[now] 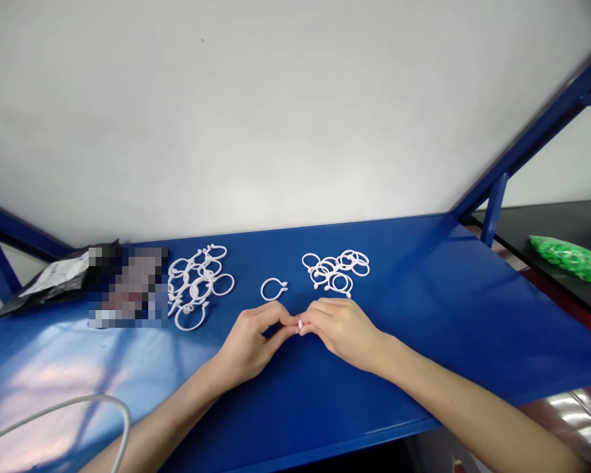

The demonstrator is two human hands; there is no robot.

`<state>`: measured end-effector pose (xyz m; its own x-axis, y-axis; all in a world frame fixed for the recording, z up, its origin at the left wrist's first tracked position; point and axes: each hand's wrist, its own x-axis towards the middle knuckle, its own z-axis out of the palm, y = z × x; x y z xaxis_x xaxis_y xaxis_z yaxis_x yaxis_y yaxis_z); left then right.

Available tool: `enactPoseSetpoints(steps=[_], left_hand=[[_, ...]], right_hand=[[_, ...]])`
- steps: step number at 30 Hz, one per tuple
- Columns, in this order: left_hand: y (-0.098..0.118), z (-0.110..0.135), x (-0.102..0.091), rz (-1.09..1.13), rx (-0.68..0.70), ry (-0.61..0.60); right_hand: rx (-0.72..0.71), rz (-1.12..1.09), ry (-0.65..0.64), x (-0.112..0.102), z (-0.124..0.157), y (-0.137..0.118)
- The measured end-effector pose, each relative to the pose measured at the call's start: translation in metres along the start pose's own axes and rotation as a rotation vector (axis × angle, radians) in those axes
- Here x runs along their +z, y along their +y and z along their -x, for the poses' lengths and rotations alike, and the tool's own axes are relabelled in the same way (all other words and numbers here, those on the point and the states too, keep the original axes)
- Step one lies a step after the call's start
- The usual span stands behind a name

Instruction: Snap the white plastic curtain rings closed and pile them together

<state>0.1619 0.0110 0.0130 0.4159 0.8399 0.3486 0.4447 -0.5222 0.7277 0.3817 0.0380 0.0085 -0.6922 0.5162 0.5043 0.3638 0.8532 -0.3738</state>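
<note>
Clock centred on the pinch. One white cable [91,398], 8 o'clock; one black package [62,272], just past 9. Left ring pile [200,287], 10 o'clock: roughly ten, overlapping, exact count unclear. Left hand [256,336]: thumb and index closed on one small white piece [300,324]. One loose white ring [262,288], 11 o'clock, gap facing 3. The piece sits between both hands' fingertips, mostly hidden; visible part's long axis runs 12–6. Right hand [345,330] pinches it too, no gap. Right ring pile [335,266], 1 o'clock: roughly ten. One green bag [569,257], between 2 and 3.
</note>
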Motion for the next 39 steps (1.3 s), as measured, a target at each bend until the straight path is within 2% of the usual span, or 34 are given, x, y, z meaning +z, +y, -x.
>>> enactPoseSetpoints(steps=[6,9,13,16,19,22,26,29,35,39], left_hand=[[-0.003,0.001,-0.001,-0.143,0.139,-0.005],[-0.010,-0.001,-0.005,-0.334,0.195,0.047],[-0.029,-0.005,-0.009,-0.613,0.081,0.129],[-0.041,-0.008,-0.011,-0.674,0.002,0.072],[-0.043,-0.009,-0.013,-0.627,-0.034,0.018],[-0.035,-0.010,-0.014,-0.521,-0.087,0.036],[-0.018,-0.011,-0.013,-0.257,-0.247,0.050],[-0.006,-0.011,-0.013,-0.059,-0.324,0.029],[0.004,-0.009,-0.008,0.126,-0.297,-0.046],[0.005,-0.007,-0.005,0.139,-0.270,-0.076]], right_hand=[[-0.010,0.079,-0.002,0.003,-0.003,-0.002],[0.043,0.120,0.032,0.000,-0.008,0.001],[0.153,0.243,0.156,-0.016,-0.011,0.015],[0.284,0.386,0.236,-0.027,-0.011,0.029],[0.412,0.470,0.185,-0.033,-0.009,0.039],[0.457,0.481,0.113,-0.032,-0.008,0.041],[0.399,0.439,0.119,-0.026,-0.008,0.034],[0.319,0.315,0.101,-0.019,-0.009,0.021],[0.243,0.000,-0.068,-0.006,-0.010,-0.001],[0.258,-0.039,-0.106,-0.005,-0.010,-0.002]])
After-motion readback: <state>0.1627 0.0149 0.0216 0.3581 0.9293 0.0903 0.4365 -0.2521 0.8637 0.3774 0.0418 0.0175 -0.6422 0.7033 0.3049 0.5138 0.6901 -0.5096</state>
